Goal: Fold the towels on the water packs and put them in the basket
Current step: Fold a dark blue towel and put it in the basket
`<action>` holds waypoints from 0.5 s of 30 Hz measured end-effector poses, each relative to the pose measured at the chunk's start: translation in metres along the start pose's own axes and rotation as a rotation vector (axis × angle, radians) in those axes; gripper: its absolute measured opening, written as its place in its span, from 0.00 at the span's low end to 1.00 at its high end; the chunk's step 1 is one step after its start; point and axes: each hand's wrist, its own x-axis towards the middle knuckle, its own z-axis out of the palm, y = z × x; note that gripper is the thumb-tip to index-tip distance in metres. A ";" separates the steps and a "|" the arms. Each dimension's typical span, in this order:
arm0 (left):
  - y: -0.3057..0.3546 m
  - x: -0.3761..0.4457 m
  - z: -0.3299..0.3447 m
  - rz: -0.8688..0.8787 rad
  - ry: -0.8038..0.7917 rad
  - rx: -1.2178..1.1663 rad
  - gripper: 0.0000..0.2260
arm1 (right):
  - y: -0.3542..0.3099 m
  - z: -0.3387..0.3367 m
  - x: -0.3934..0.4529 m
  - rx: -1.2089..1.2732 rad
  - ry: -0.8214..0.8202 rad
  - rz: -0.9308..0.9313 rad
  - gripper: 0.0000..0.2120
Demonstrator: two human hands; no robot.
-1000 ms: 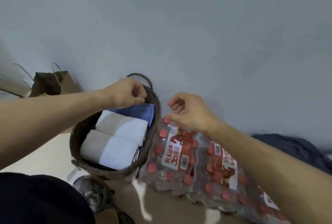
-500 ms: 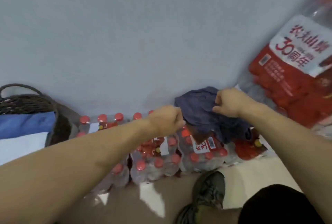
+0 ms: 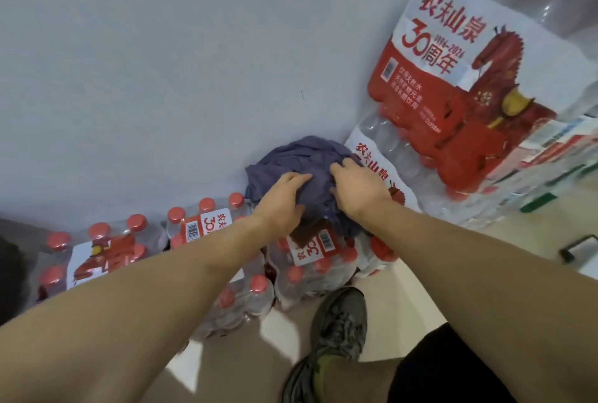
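Observation:
A crumpled dark blue towel (image 3: 291, 156) lies on the low water packs (image 3: 200, 228), against the wall. My left hand (image 3: 281, 202) grips its near left side, with the fingers dug into the cloth. My right hand (image 3: 356, 189) grips its right side, the fingers curled over a fold. The packs are shrink-wrapped bottles with red caps and red and white labels. The inside of the basket is out of view.
A tall stack of water packs (image 3: 437, 95) rises right of the towel. Boxes (image 3: 550, 150) and a small black object (image 3: 579, 249) lie further right. My shoe (image 3: 336, 338) stands on the floor before the packs. A dark shape (image 3: 9, 273) sits at the left edge.
My hands left the basket and went right to the blue towel. Half a second ago my left hand was beside the towel; now it grips it. The basket has slid out of view.

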 end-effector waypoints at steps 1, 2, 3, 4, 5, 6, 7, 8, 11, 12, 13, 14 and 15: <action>-0.001 0.000 -0.003 0.008 0.015 -0.032 0.29 | -0.003 -0.004 0.002 0.092 0.034 0.016 0.12; -0.001 0.000 -0.008 0.007 0.022 -0.083 0.31 | -0.006 -0.010 0.003 0.204 0.069 0.032 0.09; 0.001 0.000 -0.014 0.003 0.024 -0.154 0.33 | -0.009 -0.015 0.004 0.321 0.081 0.040 0.06; 0.005 -0.001 -0.021 0.001 0.029 -0.235 0.35 | -0.013 -0.020 0.003 0.458 0.055 0.035 0.04; 0.009 -0.002 -0.029 0.006 0.042 -0.311 0.35 | -0.018 -0.026 0.000 0.607 0.000 0.020 0.04; 0.013 -0.004 -0.036 0.022 0.062 -0.361 0.34 | -0.023 -0.030 -0.004 0.751 -0.049 -0.005 0.05; 0.016 -0.006 -0.044 0.046 0.087 -0.371 0.31 | -0.028 -0.035 -0.007 0.842 -0.064 -0.040 0.07; 0.019 -0.010 -0.052 0.069 0.110 -0.352 0.27 | -0.033 -0.040 -0.009 0.870 -0.048 -0.089 0.08; 0.023 -0.024 -0.081 0.089 0.148 -0.270 0.16 | -0.048 -0.050 -0.014 0.879 0.030 -0.168 0.13; 0.023 -0.029 -0.091 0.085 0.151 -0.223 0.14 | -0.055 -0.052 -0.015 0.941 0.038 -0.156 0.12; 0.023 -0.034 -0.102 0.081 0.154 -0.166 0.12 | -0.063 -0.053 -0.017 1.051 0.034 -0.120 0.11; 0.022 -0.040 -0.114 0.077 0.158 -0.115 0.09 | -0.071 -0.055 -0.019 1.185 0.021 -0.079 0.08; 0.021 -0.046 -0.125 0.075 0.162 -0.071 0.08 | -0.078 -0.057 -0.021 1.302 0.010 -0.054 0.05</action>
